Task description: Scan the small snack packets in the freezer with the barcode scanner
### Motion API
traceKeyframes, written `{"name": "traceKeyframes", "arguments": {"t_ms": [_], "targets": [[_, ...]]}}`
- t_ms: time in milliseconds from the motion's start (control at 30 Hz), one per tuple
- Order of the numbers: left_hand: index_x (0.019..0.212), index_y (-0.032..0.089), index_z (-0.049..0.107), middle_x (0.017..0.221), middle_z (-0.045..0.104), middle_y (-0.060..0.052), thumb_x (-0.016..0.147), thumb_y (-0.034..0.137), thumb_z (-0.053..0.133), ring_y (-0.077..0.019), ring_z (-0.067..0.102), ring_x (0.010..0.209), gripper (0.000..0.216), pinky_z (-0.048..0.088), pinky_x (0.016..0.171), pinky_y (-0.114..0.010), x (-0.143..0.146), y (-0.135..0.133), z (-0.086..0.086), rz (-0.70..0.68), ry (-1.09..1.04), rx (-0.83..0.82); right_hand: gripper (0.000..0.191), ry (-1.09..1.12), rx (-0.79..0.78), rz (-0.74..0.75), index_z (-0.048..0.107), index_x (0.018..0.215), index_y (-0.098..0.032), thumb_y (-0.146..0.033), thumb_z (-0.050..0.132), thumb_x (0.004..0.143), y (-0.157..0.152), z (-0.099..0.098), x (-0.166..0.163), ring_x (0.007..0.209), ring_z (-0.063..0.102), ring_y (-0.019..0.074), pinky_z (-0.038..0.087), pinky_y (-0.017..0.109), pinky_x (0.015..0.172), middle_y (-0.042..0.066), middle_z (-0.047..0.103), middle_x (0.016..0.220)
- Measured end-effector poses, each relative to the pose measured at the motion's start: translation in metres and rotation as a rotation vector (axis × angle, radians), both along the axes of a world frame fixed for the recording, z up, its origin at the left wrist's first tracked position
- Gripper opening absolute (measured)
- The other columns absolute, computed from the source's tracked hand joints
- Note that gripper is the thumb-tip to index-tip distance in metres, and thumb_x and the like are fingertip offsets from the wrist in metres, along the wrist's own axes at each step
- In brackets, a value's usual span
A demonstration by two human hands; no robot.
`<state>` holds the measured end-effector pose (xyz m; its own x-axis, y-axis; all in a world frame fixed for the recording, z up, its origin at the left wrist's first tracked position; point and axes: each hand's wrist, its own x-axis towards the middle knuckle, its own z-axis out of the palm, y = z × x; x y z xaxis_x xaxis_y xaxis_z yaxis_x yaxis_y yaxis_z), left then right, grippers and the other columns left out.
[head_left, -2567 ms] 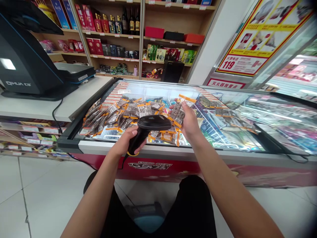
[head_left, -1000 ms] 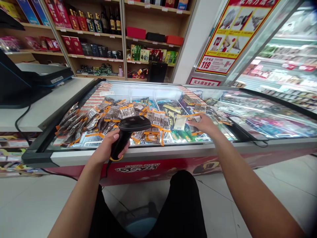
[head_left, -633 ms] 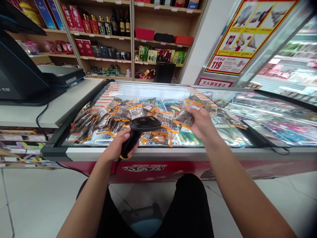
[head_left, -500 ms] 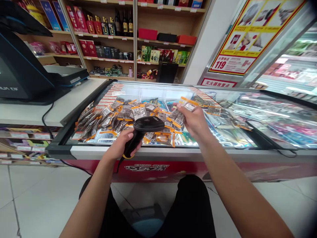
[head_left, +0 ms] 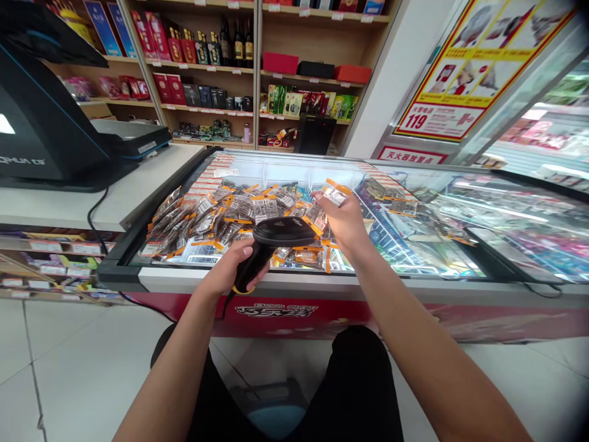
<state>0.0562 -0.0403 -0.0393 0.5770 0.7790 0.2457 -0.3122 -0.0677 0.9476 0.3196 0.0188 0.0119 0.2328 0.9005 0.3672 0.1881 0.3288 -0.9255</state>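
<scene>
My left hand [head_left: 237,267] is wrapped round the handle of a black barcode scanner [head_left: 283,231], its head pointing right over the freezer top. In my right hand [head_left: 343,221] is a small snack packet [head_left: 335,191] with orange edges, pinched between thumb and fingers just beyond the scanner's head. A heap of similar orange-edged packets [head_left: 239,209] covers the left part of the glass lid and runs under both hands. The scanner hides some of the packets behind it.
The chest freezer [head_left: 184,279] spans the front, with more packets [head_left: 400,205] lying farther right on its glass. A counter [head_left: 138,184] at left bears a black checkout machine [head_left: 55,123]. Shelves of bottles and boxes [head_left: 280,62] stand behind. A blue stool [head_left: 276,417] is below me.
My right hand has moved left with the snack packet, closer to the scanner. The scanner stays in my left hand, and the whole view has shifted slightly.
</scene>
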Motion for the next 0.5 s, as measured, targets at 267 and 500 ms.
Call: {"name": "traceKeyframes", "arguments": {"t_ms": [267,500], "targets": [[0.1,0.015,0.063,0.062,0.064,-0.001,0.093,0.066,0.063,-0.0105,0.047,0.037,0.051,0.038,0.039,-0.023,0.0003,-0.0001,0.0002,0.014,0.008,-0.023,0.041,-0.005,-0.049,-0.009,0.072,0.109,-0.025,-0.055,0.083,0.082,-0.006,0.0049,-0.0004,0.112,0.076,0.0343,0.062,0.055,0.101,0.01,0.081,0.11],[0.092,0.017,0.06,0.063,0.063,0.0,0.093,0.064,0.064,-0.0093,0.047,0.038,0.048,0.038,0.04,-0.022,-0.0006,0.0013,-0.0022,0.022,0.029,-0.012,0.049,0.046,-0.028,0.011,0.07,0.114,-0.025,-0.057,0.086,0.08,-0.0028,-0.0011,0.003,0.11,0.076,0.033,0.061,0.055,0.104,0.009,0.081,0.113]]}}
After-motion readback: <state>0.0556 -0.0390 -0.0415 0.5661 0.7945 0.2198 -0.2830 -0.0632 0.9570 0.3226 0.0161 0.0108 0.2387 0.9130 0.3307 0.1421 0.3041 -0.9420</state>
